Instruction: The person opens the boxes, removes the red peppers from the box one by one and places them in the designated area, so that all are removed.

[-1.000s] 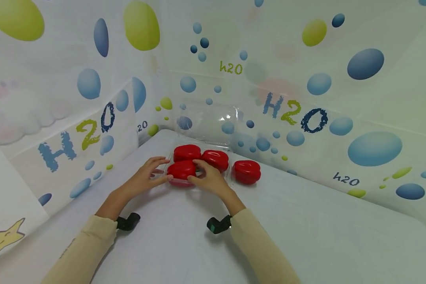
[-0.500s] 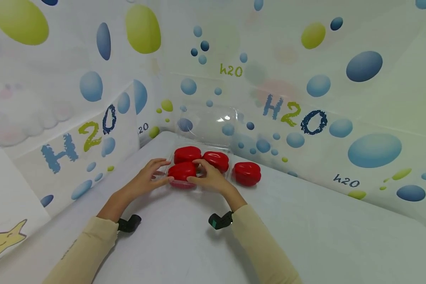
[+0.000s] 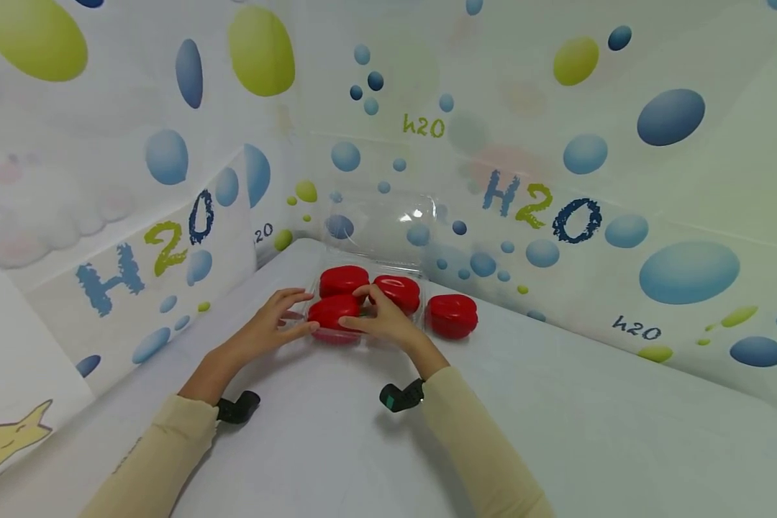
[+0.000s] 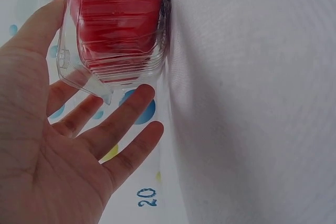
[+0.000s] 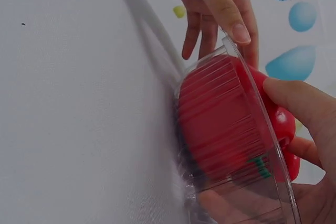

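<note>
Three red bell peppers lie in a clear plastic clamshell container (image 4: 64,59), its lid (image 3: 388,216) standing up behind. My right hand (image 3: 390,320) grips the stem end of the front-left bell pepper (image 3: 332,313), thumb on its near side, other fingers curled round the far side. Some green shows at that end. At the container's left side, my left hand (image 3: 278,320) spreads its fingers, with the thumb tip at the front rim. Behind are the back-left bell pepper (image 3: 343,279) and the right bell pepper (image 3: 398,291).
Just right of the container, another red bell pepper (image 3: 452,316) lies on the white tabletop (image 3: 557,432). White walls printed with bubbles (image 3: 544,208) close in the table's back and left. Black wrist cameras (image 3: 401,396) sit at both wrists.
My right fingers have shifted slightly on the front-left bell pepper, baring a little green at its end. My left hand stays at the container's left side.
</note>
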`<state>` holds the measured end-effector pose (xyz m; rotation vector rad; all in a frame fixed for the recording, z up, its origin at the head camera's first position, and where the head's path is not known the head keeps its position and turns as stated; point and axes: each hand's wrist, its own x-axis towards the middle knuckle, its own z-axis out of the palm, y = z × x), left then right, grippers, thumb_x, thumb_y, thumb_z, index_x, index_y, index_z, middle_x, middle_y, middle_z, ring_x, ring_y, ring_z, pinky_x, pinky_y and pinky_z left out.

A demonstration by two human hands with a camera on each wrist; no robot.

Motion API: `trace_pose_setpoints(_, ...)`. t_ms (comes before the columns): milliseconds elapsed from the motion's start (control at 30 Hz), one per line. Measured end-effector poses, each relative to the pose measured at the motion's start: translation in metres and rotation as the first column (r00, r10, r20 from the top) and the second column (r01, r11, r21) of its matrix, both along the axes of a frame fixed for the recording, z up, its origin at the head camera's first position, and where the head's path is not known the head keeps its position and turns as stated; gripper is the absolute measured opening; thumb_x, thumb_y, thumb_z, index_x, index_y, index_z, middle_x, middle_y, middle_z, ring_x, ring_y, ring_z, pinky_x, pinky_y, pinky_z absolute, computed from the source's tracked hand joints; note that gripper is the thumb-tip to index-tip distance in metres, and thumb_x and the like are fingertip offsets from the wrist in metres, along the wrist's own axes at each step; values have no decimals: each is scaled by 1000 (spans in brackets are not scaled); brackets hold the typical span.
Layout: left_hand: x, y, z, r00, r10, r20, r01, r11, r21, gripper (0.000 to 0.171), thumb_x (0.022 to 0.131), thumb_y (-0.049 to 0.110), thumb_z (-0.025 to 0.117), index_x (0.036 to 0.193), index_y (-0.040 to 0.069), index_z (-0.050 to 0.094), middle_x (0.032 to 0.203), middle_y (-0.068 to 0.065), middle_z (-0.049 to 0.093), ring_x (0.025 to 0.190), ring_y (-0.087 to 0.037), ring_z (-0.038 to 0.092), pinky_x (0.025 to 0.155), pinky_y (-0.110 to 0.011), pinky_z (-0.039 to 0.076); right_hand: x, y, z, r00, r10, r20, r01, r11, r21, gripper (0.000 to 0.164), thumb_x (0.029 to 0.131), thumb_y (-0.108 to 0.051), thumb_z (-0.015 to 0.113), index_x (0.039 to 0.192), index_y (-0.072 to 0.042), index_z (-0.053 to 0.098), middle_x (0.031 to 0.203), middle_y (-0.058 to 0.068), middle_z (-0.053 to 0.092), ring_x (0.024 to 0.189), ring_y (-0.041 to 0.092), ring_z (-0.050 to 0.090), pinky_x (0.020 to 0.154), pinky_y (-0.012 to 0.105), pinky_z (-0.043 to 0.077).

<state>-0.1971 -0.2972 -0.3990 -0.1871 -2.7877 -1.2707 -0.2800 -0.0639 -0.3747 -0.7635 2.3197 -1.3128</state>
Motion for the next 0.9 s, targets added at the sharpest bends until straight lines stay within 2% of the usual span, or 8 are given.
trace_pose_setpoints(400,1,-1,-2,1000,-8,2,8,1000,7,68,92,35,67,147,8,37,151,-21,27,122,-43,52,100,-59,44,0,-4,-2,1000,12,26,-13,999,33,62,87,-26,75,135,-15,36,140,11,46,130,30,43,99,42,50)
trace_pose_setpoints(900,-1,-2,0,1000,-21,-5,21,1000,12,68,92,35,67,147,9,37,152,-21,27,121,-43,52,100,-59,44,-3,-4,-3,996,-28,81,30,999,-22,63,84,-23,77,135,-15,41,138,9,48,129,30,44,97,42,51)
